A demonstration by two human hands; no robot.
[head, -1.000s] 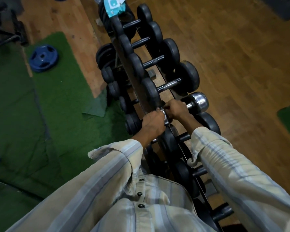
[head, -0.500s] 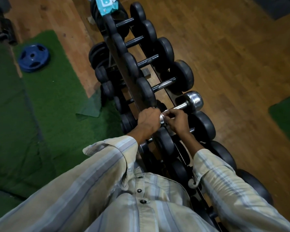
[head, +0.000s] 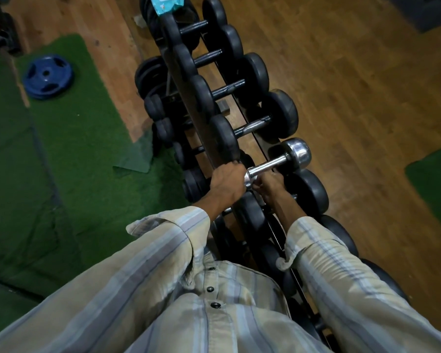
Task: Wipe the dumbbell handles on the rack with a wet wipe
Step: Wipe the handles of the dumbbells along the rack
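Note:
A chrome dumbbell lies across the black rack among a row of black dumbbells. My left hand is closed over its near chrome head, at the rack's left rail. My right hand sits just below the near end of the chrome handle, fingers curled tight against the metal. Only a pale scrap of the wet wipe shows between those fingers. Most of the handle and the far chrome head are bare.
A teal wet wipe pack rests on the rack's far end. More black dumbbells fill a lower tier at left. A blue weight plate lies on green turf. Wooden floor runs along the right.
My right hand has slid from the middle of the chrome handle back to its near end, beside my left hand. The left hand has kept its hold.

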